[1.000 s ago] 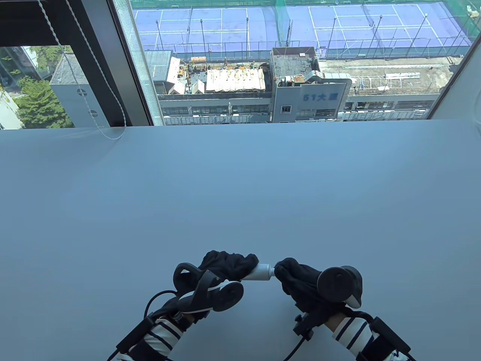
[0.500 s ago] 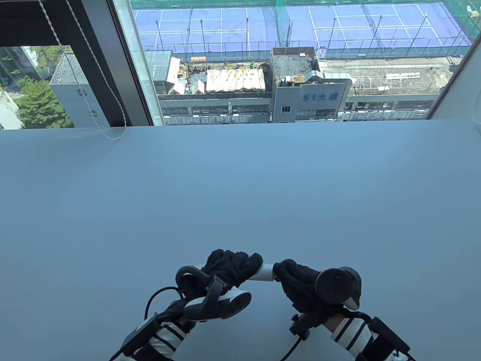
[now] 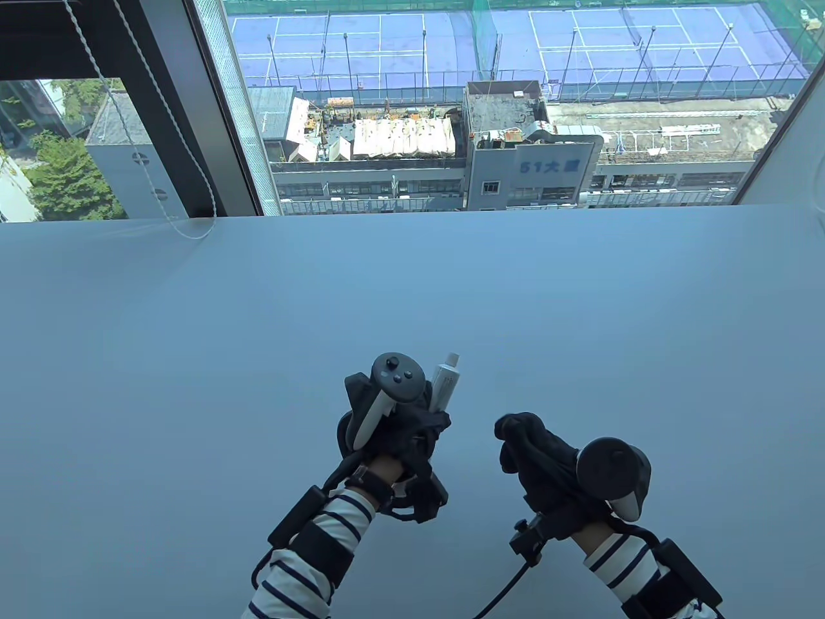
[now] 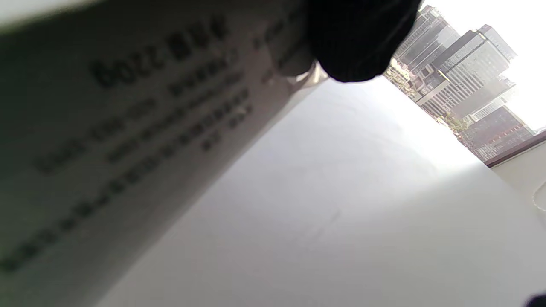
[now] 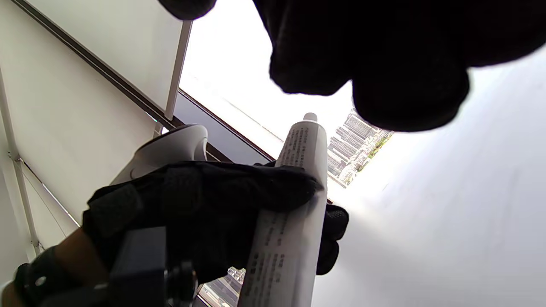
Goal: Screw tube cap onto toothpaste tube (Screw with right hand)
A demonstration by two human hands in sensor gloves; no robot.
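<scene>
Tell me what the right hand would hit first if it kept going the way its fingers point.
Probably nothing: the right hand points up and slightly left over bare table, passing right of the toothpaste tube. Depth is unclear.

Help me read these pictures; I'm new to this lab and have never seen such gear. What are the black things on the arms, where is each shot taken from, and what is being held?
There is no robot here: these are a person's two hands in black sensor gloves, each with a tracker strapped to its back that looks like a game controller. One camera looks down at the pale table; one more sits on each wrist.

The left hand grips a white toothpaste tube, its cap end pointing away towards the window. The right hand is apart from it, fingers curled; I cannot tell whether it holds anything. The left wrist view shows the tube's blurred print up close; the right wrist view shows the left hand around the tube.
</scene>
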